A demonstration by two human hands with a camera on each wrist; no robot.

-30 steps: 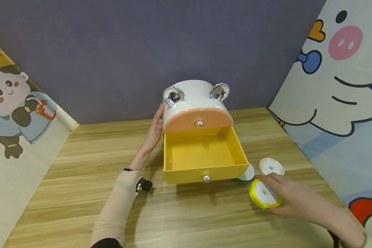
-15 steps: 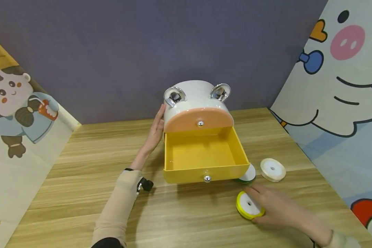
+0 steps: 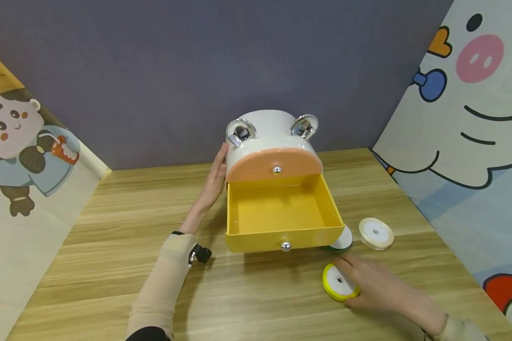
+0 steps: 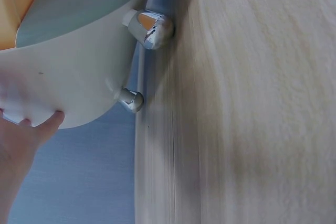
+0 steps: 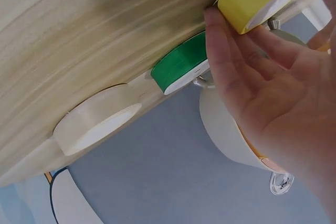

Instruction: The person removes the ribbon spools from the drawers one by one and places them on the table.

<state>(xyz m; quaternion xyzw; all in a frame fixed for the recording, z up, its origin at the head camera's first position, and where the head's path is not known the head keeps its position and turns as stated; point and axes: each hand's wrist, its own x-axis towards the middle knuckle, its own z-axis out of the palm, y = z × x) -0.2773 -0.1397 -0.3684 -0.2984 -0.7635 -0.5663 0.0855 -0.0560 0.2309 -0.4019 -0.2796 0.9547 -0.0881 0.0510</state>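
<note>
My right hand [image 3: 377, 286] holds a spool of yellow ribbon [image 3: 338, 282] between thumb and fingers, low over the wooden table in front of the drawer's right corner. In the right wrist view the fingertips meet the edge of the yellow spool [image 5: 257, 1]. My left hand [image 3: 213, 182] rests with extended fingers against the left side of a white drawer box [image 3: 266, 125] with shiny silver ears. Its yellow lower drawer [image 3: 256, 242] is pulled out and has nothing in it, while the orange upper drawer [image 3: 296, 163] is closed.
A green ribbon spool [image 5: 181, 64] lies partly hidden under the drawer's right front corner. To its right is a cream ribbon spool [image 3: 375, 233], flat on the table [image 3: 123, 222]. A grey panel [image 3: 175, 85] stands behind, with cartoon-printed walls [image 3: 435, 156] at both sides.
The right hand has moved the yellow ribbon spool left and toward the front of the table, away from the cream spool. The left hand and the drawer box stay in place.
</note>
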